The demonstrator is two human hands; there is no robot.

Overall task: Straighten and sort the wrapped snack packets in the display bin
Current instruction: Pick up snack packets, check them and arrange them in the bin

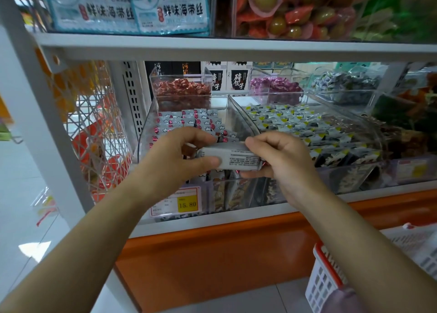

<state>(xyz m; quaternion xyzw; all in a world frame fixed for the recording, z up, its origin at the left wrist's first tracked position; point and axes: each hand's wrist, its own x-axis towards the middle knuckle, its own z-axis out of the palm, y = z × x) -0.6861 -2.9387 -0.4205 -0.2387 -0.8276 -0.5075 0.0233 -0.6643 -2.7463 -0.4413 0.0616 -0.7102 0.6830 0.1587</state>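
Note:
A clear display bin on the middle shelf holds rows of grey snack packets with red and white marks. Over its front part I hold a small stack of the same packets, printed backs facing me. My left hand grips the stack's left end, thumb below and fingers on top. My right hand grips the right end in the same way. The front rows in the bin are hidden behind my hands.
To the right sits a second clear bin of black, white and yellow packets. Behind stand bins of red and purple sweets. A price tag reads 15.80. A white and red basket stands low right. A shelf edge runs overhead.

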